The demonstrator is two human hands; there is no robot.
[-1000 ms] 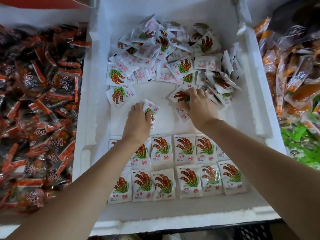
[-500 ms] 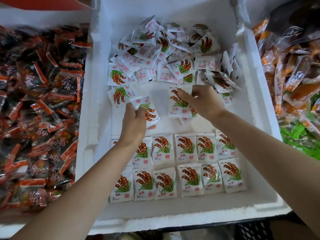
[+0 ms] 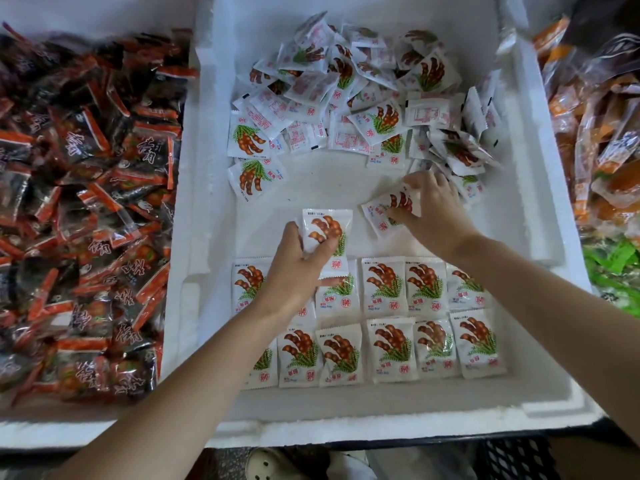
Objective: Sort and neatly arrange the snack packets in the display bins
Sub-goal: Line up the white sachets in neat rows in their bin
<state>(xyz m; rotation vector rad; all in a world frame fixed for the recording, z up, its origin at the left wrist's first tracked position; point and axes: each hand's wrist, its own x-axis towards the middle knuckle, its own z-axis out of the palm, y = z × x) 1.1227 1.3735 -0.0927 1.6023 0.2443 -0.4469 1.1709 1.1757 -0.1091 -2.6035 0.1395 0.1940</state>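
left bin: heaped with dark red-and-black packets (image 3: 86,202), unsorted, held apart from the centre bin by a foam wall.
centre bin: white foam bin (image 3: 204,202); the white snack packets are all kept inside it.
left hand (image 3: 294,275): closed around one white packet; thumb on the printed face, fingers curled behind.
held packet (image 3: 325,226): carried face up and nearly square, just beyond the far row, its lower edge overlapping that row.
sorted rows (image 3: 388,289): two rows laid flat and face up along the near side, edges touching; the left end is partly hidden by the left forearm.
loose pile (image 3: 349,98): stacked at the far side, faces and backs mixed, many tilted; bare floor is left between pile and rows.
right hand (image 3: 438,213): fingers curled over a second packet at the pile's near right edge, gripping it.
second packet (image 3: 381,211): tilted, printed face up, lying near the held packet but not touching it.
right side: orange packets (image 3: 595,133) piled beyond the bin wall, green packets (image 3: 613,265) nearer.
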